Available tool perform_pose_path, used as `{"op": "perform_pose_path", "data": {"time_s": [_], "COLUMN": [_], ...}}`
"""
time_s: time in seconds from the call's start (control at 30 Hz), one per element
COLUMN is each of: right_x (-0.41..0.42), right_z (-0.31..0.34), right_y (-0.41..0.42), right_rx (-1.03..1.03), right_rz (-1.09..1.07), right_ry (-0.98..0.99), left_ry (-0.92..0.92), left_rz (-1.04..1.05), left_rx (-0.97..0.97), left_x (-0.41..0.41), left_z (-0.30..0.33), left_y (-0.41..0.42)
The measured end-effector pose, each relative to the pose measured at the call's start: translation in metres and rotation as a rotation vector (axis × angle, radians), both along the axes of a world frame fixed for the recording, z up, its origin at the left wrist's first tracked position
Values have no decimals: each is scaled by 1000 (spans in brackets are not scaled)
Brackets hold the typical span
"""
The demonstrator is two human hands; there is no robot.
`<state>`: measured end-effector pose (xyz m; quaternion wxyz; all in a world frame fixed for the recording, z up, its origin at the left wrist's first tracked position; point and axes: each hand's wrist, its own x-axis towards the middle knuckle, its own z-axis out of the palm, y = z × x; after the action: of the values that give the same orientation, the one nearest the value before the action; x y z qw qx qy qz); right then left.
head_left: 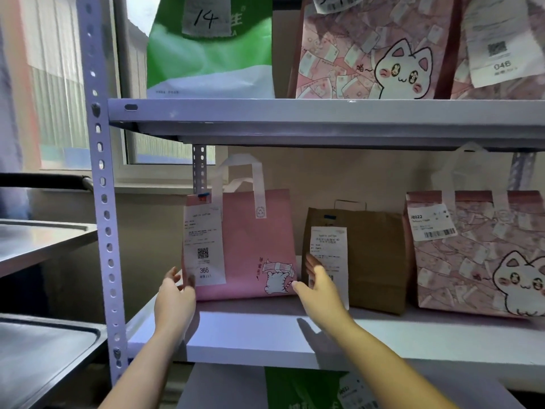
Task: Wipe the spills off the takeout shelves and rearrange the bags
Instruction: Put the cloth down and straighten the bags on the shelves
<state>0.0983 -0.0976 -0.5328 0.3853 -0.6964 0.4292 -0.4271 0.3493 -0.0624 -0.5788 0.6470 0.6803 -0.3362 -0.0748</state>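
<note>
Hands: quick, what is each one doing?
Left hand: open, fingers against the left edge of the pink bag.
Right hand: open, at its right edge.

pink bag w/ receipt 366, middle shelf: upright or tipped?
Upright. The pink bag stands on its base on the middle shelf, handles up, with the left hand and right hand at its lower corners.

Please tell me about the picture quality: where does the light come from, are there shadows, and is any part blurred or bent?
Head view: daylight enters through the window at the left; the right hand casts a soft shadow on the middle shelf; the shelf post bows from wide-angle distortion; the edges are soft and colour-fringed; the receipt print is mostly unreadable.
</note>
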Motion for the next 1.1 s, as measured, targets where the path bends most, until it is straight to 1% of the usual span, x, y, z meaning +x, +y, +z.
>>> {"op": "perform_pose_path", "data": {"time_s": [0.07, 0.1, 0.2, 0.27, 0.33, 0.4, 0.47, 0.5, 0.6, 0.8, 0.9, 0.93, 1.0, 1.03, 1.1], "right_x": [12, 16, 22, 23, 23, 21, 17, 14, 4, -13, -22, -28, -46, -58, -86], "right_z": [2, 1, 1, -1, -3, -7, -9, -10, -15, -19, -18, -17, -18, -21, -25], "right_y": [-8, -12, -12, -9, -4, 1, 9, 13, 22, 39, 42, 43, 42, 42, 41], "right_rx": [54, 84, 172, 188, 195, 171, 104, 76, 41, 58, 46, 33, -10, -40, -95], "right_rz": [-76, -80, -3, 38, 61, 106, 166, 188, 221, 306, 321, 312, 264, 236, 195], "right_ry": [45, 49, 4, -11, -18, -3, 22, 32, 26, -5, -16, -19, -8, 8, 32], "left_ry": [-4, -11, -63, -104, -84, -25, 52, 39, -91, -104, -150, -169, -229, -259, -274], "left_rz": [18, 27, 12, -10, -41, -87, -144, -151, -116, -136, -108, -79, -49, -62, -158], "left_rx": [3, 7, 53, 85, 93, 101, 110, 116, 126, 166, 193, 188, 97, 26, -84], "left_x": [-1, -2, -4, -6, -8, -9, -9, -8, -11, -5, -30, -41, -63, -76, -105], "left_z": [0, 1, 3, 4, 4, 3, 2, 1, -1, -9, 0, 3, 5, 5, 8], "left_y": [0, 0, 2, 6, 14, 23, 33, 37, 45, 47, 64, 70, 77, 81, 87]}}
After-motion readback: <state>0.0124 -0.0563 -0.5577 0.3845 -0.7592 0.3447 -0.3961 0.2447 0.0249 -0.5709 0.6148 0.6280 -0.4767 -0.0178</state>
